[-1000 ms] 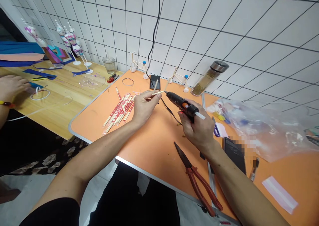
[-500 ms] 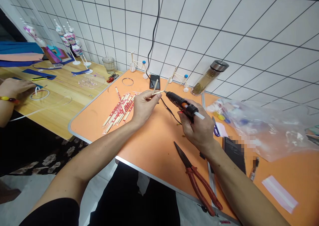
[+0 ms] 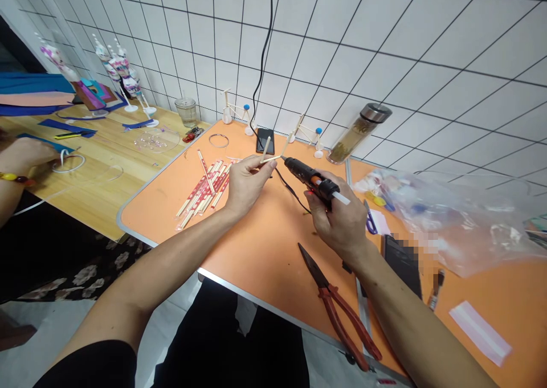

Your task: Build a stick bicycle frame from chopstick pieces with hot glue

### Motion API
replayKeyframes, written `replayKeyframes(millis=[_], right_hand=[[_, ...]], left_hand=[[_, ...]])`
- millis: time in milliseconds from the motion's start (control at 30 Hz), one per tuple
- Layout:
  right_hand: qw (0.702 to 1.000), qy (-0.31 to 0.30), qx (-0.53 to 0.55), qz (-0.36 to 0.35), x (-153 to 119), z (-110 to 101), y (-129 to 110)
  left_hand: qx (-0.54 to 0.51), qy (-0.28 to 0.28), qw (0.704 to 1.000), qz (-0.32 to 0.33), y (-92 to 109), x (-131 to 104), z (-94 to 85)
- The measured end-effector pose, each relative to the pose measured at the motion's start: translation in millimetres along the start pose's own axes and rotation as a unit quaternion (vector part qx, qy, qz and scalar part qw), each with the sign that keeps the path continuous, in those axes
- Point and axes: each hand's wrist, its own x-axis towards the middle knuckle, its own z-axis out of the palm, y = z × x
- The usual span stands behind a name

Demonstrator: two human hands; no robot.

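Between the fingertips of my left hand (image 3: pixel 247 186) are thin wooden sticks (image 3: pixel 270 160), joined at angles. My right hand (image 3: pixel 339 220) is closed around a black hot glue gun (image 3: pixel 310 177), with a pale glue stick (image 3: pixel 342 198) poking out of its back end. The gun's nozzle meets or nearly meets the sticks' tip; I cannot tell which. Left of my left hand lies a pile of chopsticks in red-and-clear wrappers (image 3: pixel 205 188). Red-handled pliers (image 3: pixel 335 305) rest on the orange table (image 3: pixel 256 257) below my right hand.
Two small stick bicycles (image 3: pixel 237 114) (image 3: pixel 305 134) stand by the tiled wall, near a black phone (image 3: pixel 265 141) and a tea bottle (image 3: pixel 359 134). A plastic bag (image 3: pixel 453 223) and scissors (image 3: pixel 371 220) lie right. At left, another person's hand (image 3: pixel 25 154) is over the wooden table (image 3: pixel 100 200).
My hands, the sticks and the glue gun hold practically the same position. At the far left, the other person's hand has shifted slightly.
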Motion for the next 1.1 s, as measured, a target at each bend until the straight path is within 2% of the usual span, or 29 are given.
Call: replayKeyframes(millis=[200,400,600,767,1100], right_hand=[[1.000,0.013,0.008,-0.007,-0.6,0.4,0.2],[1.000,-0.014,0.004,0.013,-0.9,-0.3,0.3],[1.000,0.011,0.000,-0.005,0.6,-0.7,-1.0],[1.000,-0.008,-0.004,0.009,-0.8,-0.8,-0.5],[1.000,-0.008,-0.002,0.008,-0.6,0.0,-0.2]], left_hand=[[0.007,0.001,1.000,0.007,0.1,0.0,-0.4],[0.008,0.002,1.000,0.001,-1.1,0.8,-0.8],[0.016,0.002,1.000,0.013,1.6,0.1,-1.3],[0.018,0.006,1.000,0.005,1.0,-0.1,-0.9],[0.027,0.009,0.999,0.016,0.0,1.1,-1.2]])
